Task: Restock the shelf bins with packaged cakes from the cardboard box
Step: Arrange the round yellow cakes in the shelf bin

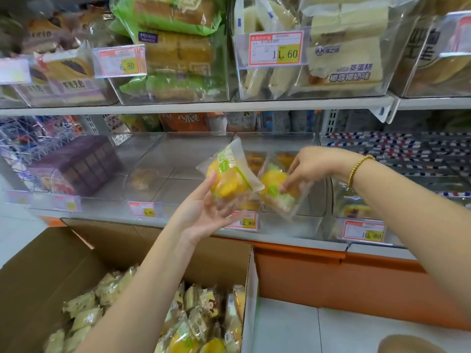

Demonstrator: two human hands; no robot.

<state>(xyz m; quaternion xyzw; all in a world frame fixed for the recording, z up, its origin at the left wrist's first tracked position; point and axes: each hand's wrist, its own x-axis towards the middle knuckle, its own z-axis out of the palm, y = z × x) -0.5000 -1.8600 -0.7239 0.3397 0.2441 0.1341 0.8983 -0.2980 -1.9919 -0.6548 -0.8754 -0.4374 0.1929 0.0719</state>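
Note:
My left hand holds up a clear packet with a yellow cake in front of the lower shelf, thumb on its left side and fingers under it. My right hand grips a second yellow-cake packet and holds it inside a clear shelf bin tagged 12.80. A few cakes lie at the back of that bin. The open cardboard box stands below at the left, with several packaged cakes in it.
Clear bins line both shelves. The bin left of the cakes holds little, and a purple box sits further left. Upper bins hold bread and cake packs. An orange shelf base runs beside the box.

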